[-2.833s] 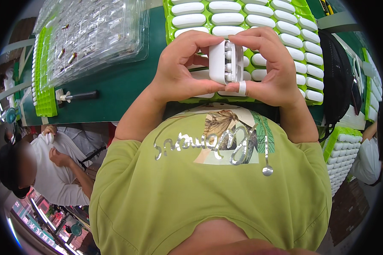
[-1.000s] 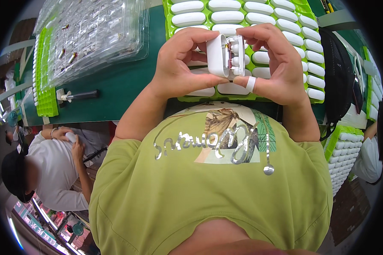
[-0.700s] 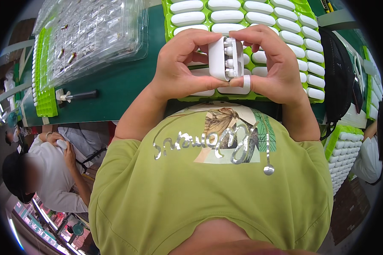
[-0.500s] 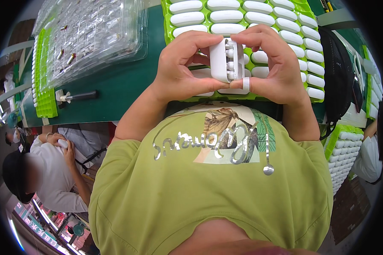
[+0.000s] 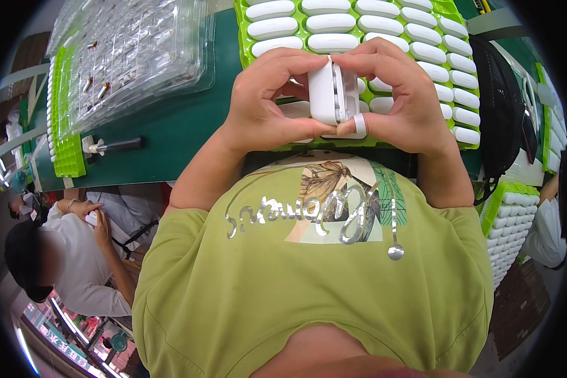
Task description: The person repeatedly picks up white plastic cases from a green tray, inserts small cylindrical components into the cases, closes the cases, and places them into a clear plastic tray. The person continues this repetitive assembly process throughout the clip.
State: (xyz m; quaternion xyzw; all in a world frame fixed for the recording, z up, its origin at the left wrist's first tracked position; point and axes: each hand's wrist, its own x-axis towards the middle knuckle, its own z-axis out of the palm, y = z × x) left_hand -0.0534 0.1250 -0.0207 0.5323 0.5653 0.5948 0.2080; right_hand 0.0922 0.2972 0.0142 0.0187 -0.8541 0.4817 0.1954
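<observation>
Between my two hands is a white earbud case (image 5: pixel 324 94), standing on its side with its lid slightly apart from the body. My left hand (image 5: pixel 258 94) pinches the body side by thumb and fingertips. On the lid side, my right hand (image 5: pixel 409 94) grips with fingertips at the top edge and thumb at the bottom; the thumb wears a white band (image 5: pixel 360 124). Through the gap, a little of the inside shows. Right behind the hands lies a bright green tray (image 5: pixel 240 31) filled with rows of closed white cases (image 5: pixel 331 23).
At the left, clear plastic blister trays (image 5: pixel 138 63) are stacked on the green table (image 5: pixel 170 148). A black-handled tool (image 5: pixel 123 143) lies in front of them. To the right are a black bag (image 5: pixel 494 113) and another loaded green tray (image 5: pixel 510 220). A person (image 5: pixel 75 258) sits at left.
The lid has swung closer to the case body, so the earbuds inside show less. Both hands stay on the case and have shifted slightly left.
</observation>
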